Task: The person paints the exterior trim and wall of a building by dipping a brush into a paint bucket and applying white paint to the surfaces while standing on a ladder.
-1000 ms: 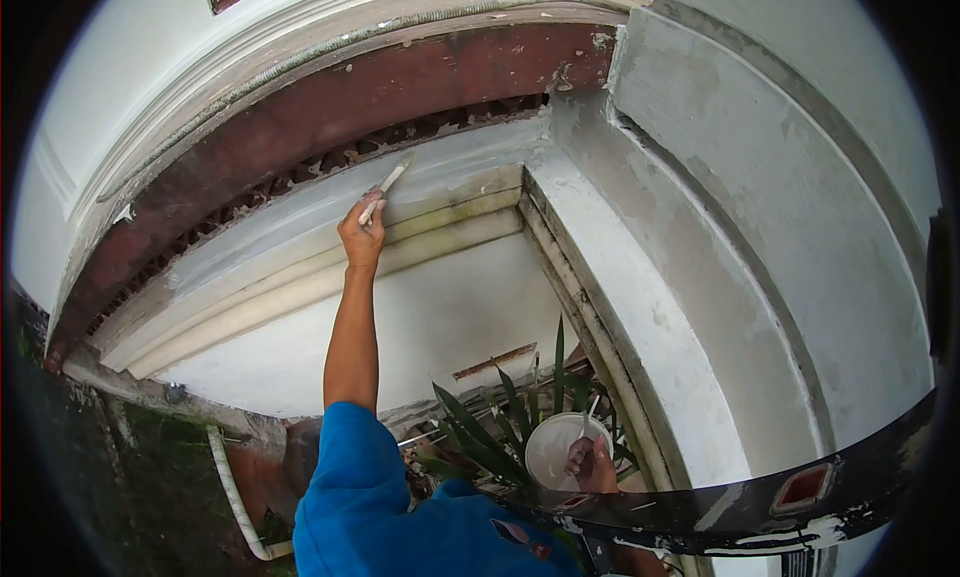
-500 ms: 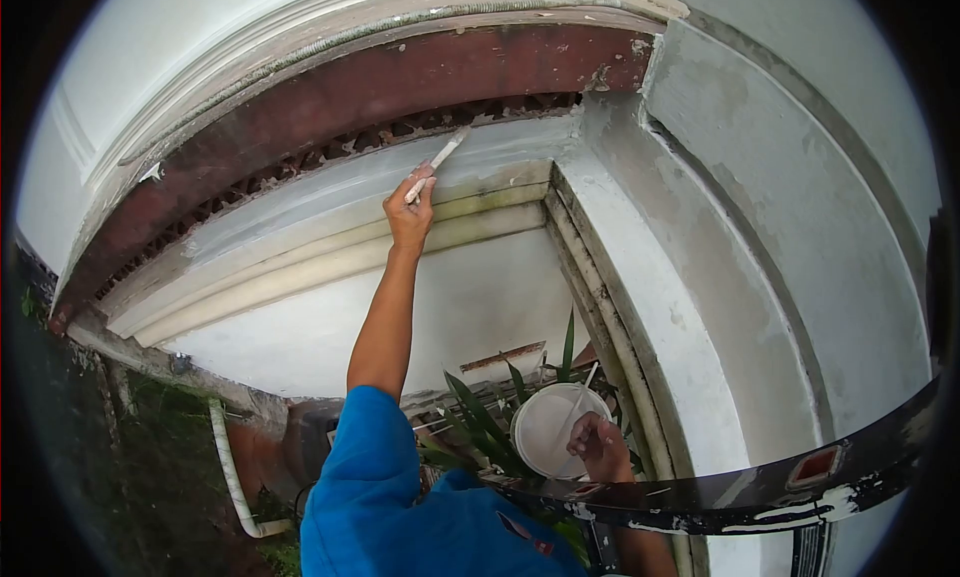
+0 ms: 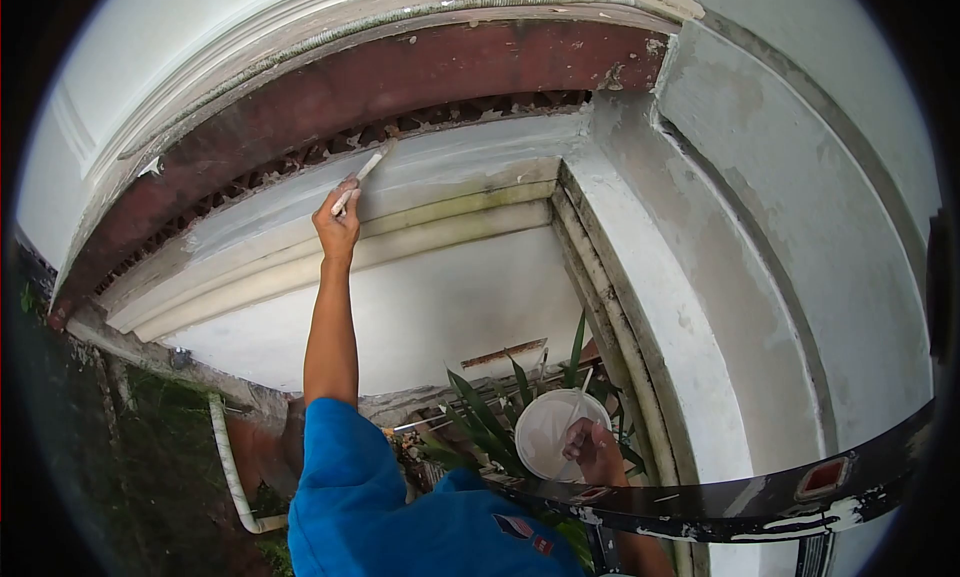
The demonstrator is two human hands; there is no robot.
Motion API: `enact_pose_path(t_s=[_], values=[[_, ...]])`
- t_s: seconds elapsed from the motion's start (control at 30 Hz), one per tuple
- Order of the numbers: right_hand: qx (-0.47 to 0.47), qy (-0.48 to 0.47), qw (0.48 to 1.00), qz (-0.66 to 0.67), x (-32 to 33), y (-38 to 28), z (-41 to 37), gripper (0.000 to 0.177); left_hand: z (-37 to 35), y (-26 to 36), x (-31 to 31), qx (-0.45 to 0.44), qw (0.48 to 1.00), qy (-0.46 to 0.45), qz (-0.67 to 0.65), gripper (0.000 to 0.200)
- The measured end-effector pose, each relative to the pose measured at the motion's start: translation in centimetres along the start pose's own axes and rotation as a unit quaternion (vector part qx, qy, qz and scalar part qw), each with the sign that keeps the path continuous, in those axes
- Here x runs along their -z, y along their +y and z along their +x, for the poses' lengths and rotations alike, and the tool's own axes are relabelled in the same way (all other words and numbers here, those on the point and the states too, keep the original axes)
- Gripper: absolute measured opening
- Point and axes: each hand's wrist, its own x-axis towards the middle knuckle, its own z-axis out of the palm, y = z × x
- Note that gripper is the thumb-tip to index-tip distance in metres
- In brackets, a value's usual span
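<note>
L hand (image 3: 337, 227) was raised high on a bare arm, fingers clenched round the handle of a slim, paint-caked white brush (image 3: 362, 174). The brush slanted up and to the R. Its bristle end touched the top edge of the pale grey-white plastered band (image 3: 470, 157), just below the dark, ragged gap under the long reddish-brown curved beam (image 3: 420, 72). Below the band ran two cream, stained moulding ridges (image 3: 430, 239), then a flat white wall panel (image 3: 440, 312).

R hand (image 3: 592, 449) was low, at approx. waist level and well apart from the L. Its fingers were closed on the rim of a round white plastic bucket (image 3: 545, 429), w/ a thin stick or handle rising from it; couldn't tell which. The bucket sat just beside a green plant w/ long pointed leaves (image 3: 487, 422), some of the leaves crossing in front of it.

A bright blue shirt sleeve (image 3: 350, 477) filled the bottom centre. To the R stood a broad grey-white rendered pillar (image 3: 720, 277) w/ patchy, uneven paint. It met the band at the corner. A curved black strip smeared w/ white paint (image 3: 790, 497) crossed the lower R, under the R hand. Lower L, a white bent pipe (image 3: 232, 482) ran down beside dark ground and moss.
</note>
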Motion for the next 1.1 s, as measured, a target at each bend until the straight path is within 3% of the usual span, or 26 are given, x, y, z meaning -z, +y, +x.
enact_pose_path(t_s=[0.2, 0.3, 0.37, 0.57, 0.83, 1.1], values=[[0.021, 0.007, 1.000, -0.006, -0.3, -1.7, 0.0, 0.055, -2.9, 1.7, 0.8, -0.006, 0.999, 0.018, -0.033, 0.014], [0.026, 0.008, 0.999, -0.020, -0.7, -2.2, 0.1, 0.054, -4.1, 4.4, -4.5, 0.041, 0.993, 0.003, -0.113, 0.013], [0.029, 0.013, 0.999, -0.028, -0.6, -2.3, -0.2, 0.053, -4.2, 5.3, -9.4, 0.026, 0.985, -0.004, -0.168, 0.013], [0.038, 0.047, 0.997, -0.054, 0.3, -2.1, -1.1, 0.057, -3.3, 5.0, -18.1, 0.079, 0.976, 0.008, -0.203, 0.011], [0.035, 0.040, 0.996, -0.075, 1.0, -1.7, -0.8, 0.061, -1.6, 1.0, -9.6, 0.037, 0.992, 0.070, -0.097, 0.012], [0.008, 0.029, 0.998, -0.055, 1.7, 0.0, -0.7, 0.059, -2.0, -2.8, -1.2, 0.050, 0.988, 0.138, -0.056, 0.014]])
